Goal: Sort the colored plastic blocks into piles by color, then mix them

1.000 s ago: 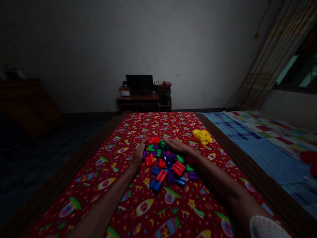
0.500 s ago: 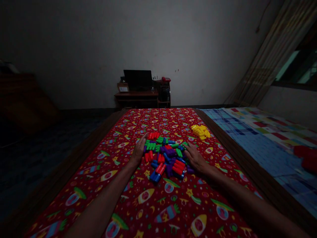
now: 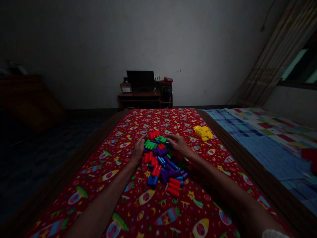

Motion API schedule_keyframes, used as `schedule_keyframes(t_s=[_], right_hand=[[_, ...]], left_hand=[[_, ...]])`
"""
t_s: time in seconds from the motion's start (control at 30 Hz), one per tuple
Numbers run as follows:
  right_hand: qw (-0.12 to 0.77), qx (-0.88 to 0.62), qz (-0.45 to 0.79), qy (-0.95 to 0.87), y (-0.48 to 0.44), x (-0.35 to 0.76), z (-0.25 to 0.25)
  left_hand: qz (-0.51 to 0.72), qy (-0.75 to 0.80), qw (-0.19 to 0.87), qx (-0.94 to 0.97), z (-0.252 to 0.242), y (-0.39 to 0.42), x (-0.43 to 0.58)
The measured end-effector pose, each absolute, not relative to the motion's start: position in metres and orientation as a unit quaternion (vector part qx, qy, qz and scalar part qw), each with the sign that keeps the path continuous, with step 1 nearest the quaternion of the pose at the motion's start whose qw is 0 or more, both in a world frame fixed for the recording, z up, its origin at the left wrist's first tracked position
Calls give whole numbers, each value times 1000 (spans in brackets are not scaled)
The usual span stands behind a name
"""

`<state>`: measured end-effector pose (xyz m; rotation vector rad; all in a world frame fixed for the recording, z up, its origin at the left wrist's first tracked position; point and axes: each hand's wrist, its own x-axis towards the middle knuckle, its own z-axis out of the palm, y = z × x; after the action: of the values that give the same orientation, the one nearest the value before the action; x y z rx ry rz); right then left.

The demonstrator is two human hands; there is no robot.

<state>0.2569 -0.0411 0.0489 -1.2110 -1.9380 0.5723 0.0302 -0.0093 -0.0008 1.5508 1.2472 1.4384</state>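
Note:
A heap of plastic toy blocks in red, green, blue and purple [image 3: 162,151] lies on the red patterned cloth [image 3: 146,211]. Along its left edge rests my left hand [image 3: 138,151], fingers stretched forward, beside the green blocks [image 3: 150,144]. My right hand [image 3: 178,144] reaches over the heap's far right side, its fingers extended close to a green block [image 3: 162,139]; no block shows in its grasp. Red blocks [image 3: 173,187] sit at the near end. Part of the heap is hidden beneath my right hand and forearm.
A separate pile of yellow blocks [image 3: 203,133] lies to the right, near the cloth's edge. A desk [image 3: 138,95] with a monitor [image 3: 140,79] stands against the far wall. To the right is a surface covered with checked bedding [image 3: 250,138].
My right hand has swept left across the far part of the heap. Blocks there have shifted, and some red ones now lie nearer to me. My left hand has stayed almost in place.

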Motion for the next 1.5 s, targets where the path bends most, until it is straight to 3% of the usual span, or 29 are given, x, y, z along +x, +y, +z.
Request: schedule_keyframes(t_s=[0.17,0.33,0.47,0.8,0.93,1.2,1.5], right_hand=[[191,-503,159,-828,-28,240,61],[162,-430,140,-877,-37,218,52],[196,-438,263,-837,-32,224,52],[378,-412,485,-673,-14,237,54],[390,-380,528,-652,-13,237,56],[527,-464,413,-580,13,295,54],[482,-666,226,-522,31,333,23]], left_hand=[[531,491,285,629,1,-10,29],[472,481,125,728,6,-21,36],[439,458,72,770,9,-29,44],[361,455,75,811,15,-33,46],[378,473,75,792,16,-32,49],[370,470,107,794,12,-29,47],[425,547,101,714,27,5,32]])
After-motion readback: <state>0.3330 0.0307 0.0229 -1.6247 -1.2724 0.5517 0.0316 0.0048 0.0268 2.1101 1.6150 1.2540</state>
